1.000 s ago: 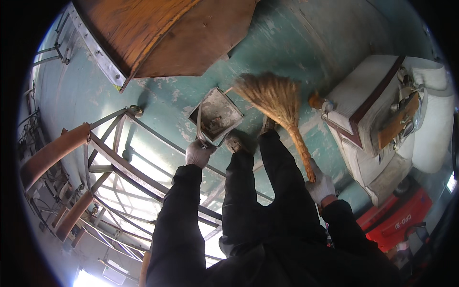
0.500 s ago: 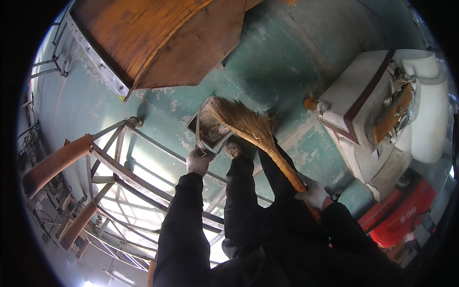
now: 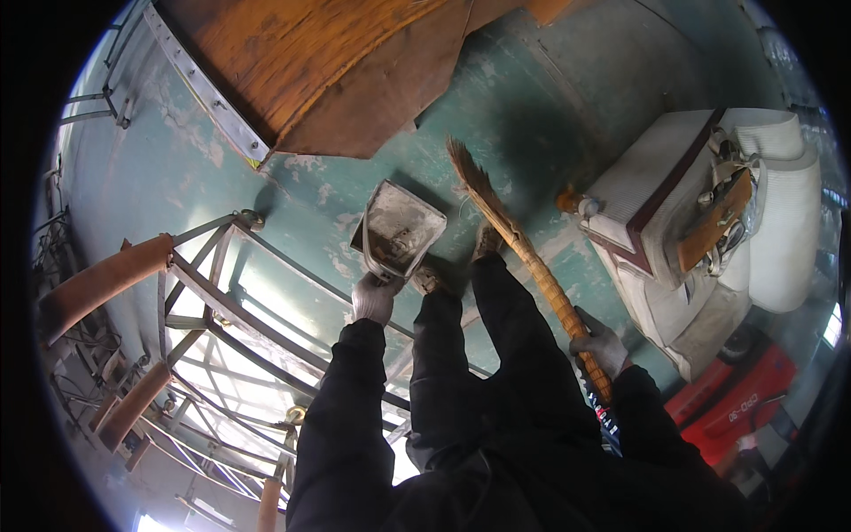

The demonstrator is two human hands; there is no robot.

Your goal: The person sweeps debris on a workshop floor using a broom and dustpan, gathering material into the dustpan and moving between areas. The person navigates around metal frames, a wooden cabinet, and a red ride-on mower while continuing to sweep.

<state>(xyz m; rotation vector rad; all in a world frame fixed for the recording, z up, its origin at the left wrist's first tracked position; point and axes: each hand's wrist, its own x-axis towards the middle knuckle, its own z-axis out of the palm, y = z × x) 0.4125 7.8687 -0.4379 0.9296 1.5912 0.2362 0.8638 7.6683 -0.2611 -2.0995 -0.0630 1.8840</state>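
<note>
A straw broom slants across the view, its bristles seen edge-on at the far end, apart from the dustpan. My right hand, in a pale work glove, is wrapped round the broom's bound handle. Left of the broom, a grey metal dustpan hangs or rests just ahead of my left foot, with dirt and debris in its bottom. My gloved left hand is closed on the dustpan's handle at its near side; the fingertips are mostly hidden.
A metal frame with padded bars stands on the left. A large rusty-orange metal piece lies ahead. At right are a stack of white padded material and a red machine. The green floor is worn.
The broom's bristles have left the dustpan, moving right and turning edge-on. My right hand has shifted slightly right. The pan's inside now shows fully, with my left hand still on it.
</note>
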